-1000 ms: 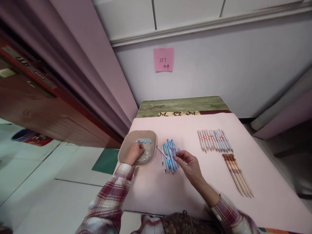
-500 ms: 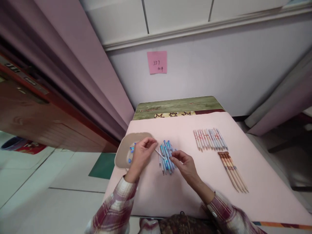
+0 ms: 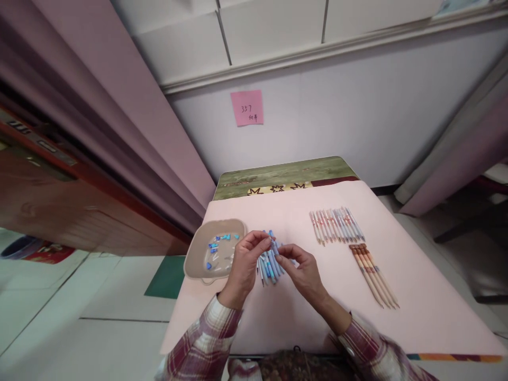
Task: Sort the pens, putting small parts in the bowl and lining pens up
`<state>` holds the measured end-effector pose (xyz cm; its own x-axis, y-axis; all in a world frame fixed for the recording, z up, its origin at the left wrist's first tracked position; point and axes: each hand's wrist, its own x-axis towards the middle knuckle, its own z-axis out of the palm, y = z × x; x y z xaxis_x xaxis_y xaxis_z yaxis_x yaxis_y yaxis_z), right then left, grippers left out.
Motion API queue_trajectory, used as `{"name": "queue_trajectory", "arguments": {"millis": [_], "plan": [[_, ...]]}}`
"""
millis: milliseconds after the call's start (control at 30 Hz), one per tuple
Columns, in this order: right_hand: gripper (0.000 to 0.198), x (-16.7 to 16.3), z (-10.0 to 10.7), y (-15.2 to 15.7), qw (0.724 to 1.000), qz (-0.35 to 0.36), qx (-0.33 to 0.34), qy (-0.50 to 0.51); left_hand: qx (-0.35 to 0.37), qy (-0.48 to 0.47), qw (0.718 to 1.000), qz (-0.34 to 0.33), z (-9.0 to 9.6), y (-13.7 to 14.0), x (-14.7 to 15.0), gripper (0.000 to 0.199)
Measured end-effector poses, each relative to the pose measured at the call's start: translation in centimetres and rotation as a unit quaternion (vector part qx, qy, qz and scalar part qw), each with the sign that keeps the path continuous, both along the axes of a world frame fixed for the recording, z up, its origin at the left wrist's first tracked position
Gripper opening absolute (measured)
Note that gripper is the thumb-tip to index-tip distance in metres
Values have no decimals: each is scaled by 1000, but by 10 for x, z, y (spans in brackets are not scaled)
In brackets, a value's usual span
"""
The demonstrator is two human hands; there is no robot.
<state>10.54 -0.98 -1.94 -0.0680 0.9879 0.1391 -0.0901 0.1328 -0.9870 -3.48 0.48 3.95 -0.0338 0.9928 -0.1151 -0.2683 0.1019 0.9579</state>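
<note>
My right hand [image 3: 300,267] pinches a light blue pen barrel [image 3: 275,247] between thumb and fingertips, holding it above the pile. At its upper end, the thumb and forefinger of my left hand [image 3: 251,256] are pressed together on a thin pen refill, now largely hidden by the fingers and barrel. Below both hands lies a heap of blue pens [image 3: 270,269], several with dark tips pointing toward me. Left of my left hand stands a beige plastic basin [image 3: 194,254], holding small blue caps [image 3: 214,246] and small clear pieces.
On the pink table cover [image 3: 333,307], a row of pale patterned pens [image 3: 336,225] lies at the right. Several brown-topped pens [image 3: 373,275] lie just nearer. A green patterned board edge [image 3: 286,170] shows at the back, below a pink note [image 3: 247,108] on the wall.
My left hand has moved right, away from the basin, bringing the white refill to the pen barrel in my right hand. More of the basin shows. The view has shifted slightly.
</note>
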Motion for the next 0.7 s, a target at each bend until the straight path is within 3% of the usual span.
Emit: {"name": "queue_trajectory", "arguments": {"millis": [700], "plan": [[16,0,8,-3,1000,-17,3,4,13,-52,999,0,0,-7,8,15]]}}
